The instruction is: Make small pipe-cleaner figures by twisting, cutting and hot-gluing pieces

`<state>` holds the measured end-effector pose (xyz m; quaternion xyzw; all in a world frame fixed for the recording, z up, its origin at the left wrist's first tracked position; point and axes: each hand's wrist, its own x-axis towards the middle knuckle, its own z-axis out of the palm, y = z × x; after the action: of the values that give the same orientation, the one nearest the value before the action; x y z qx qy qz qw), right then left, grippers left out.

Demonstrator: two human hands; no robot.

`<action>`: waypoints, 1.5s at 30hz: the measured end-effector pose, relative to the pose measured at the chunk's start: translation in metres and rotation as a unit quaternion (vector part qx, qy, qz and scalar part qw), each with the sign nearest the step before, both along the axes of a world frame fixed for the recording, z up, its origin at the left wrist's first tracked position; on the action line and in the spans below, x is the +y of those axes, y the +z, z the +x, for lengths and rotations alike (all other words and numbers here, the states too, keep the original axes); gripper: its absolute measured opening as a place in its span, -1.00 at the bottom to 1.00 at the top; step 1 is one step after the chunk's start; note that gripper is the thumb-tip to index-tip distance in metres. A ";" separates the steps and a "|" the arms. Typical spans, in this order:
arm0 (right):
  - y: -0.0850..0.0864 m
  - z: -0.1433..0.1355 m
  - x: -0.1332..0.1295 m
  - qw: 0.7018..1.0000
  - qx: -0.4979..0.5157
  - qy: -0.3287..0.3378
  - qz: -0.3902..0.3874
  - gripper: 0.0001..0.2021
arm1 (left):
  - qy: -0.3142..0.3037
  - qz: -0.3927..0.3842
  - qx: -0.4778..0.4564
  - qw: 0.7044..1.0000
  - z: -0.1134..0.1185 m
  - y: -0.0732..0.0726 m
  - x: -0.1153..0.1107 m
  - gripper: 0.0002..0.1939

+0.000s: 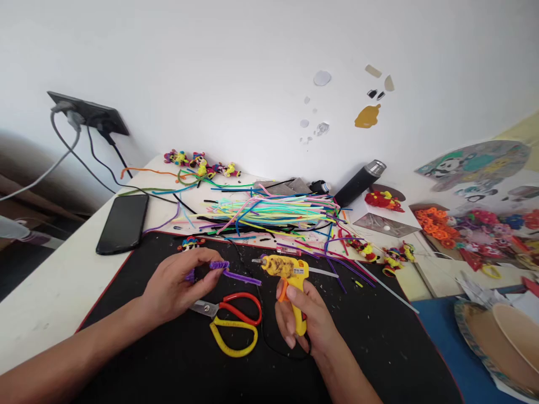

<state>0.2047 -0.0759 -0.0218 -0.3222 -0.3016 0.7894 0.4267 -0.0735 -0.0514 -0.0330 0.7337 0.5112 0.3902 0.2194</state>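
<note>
My left hand pinches a purple pipe cleaner, part of it coiled at the fingertips and a straight end sticking out to the right. My right hand grips a yellow hot glue gun by its handle, fingers at the orange trigger. Its nozzle points left toward the pipe cleaner, with a gap between them. A clear glue stick juts from the gun's back. Between my hands, scissors with one red and one yellow handle lie on the black mat, their blades partly under my left hand.
Behind the mat lies a heap of coloured pipe cleaners. A phone rests at the left, below a power strip with cables. Small pipe-cleaner figures, a black flask and a white box stand near the wall.
</note>
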 end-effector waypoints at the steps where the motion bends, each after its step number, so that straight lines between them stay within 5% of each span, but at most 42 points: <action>1: 0.000 0.000 -0.001 1.000 -0.001 0.003 0.003 -0.67 | 0.000 0.006 -0.007 1.000 0.001 0.000 0.000 -0.81; 15: -0.001 -0.008 -0.003 0.988 0.147 0.038 -0.011 -0.61 | -0.016 -0.070 -0.164 0.984 0.019 0.022 -0.001 -0.91; 30: 0.002 -0.002 0.006 0.998 -0.058 0.024 0.029 -0.55 | -0.013 -0.058 -0.219 0.974 0.015 0.020 0.000 -0.90; 45: 0.008 -0.010 0.002 0.957 -0.279 0.044 0.063 -0.35 | 0.005 -0.081 -0.244 0.966 0.017 0.015 0.005 -0.93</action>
<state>0.1948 -0.0738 -0.0137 -0.4881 -0.4716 0.6659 0.3097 -0.0566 -0.0460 -0.0175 0.5938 0.4759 0.5152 0.3943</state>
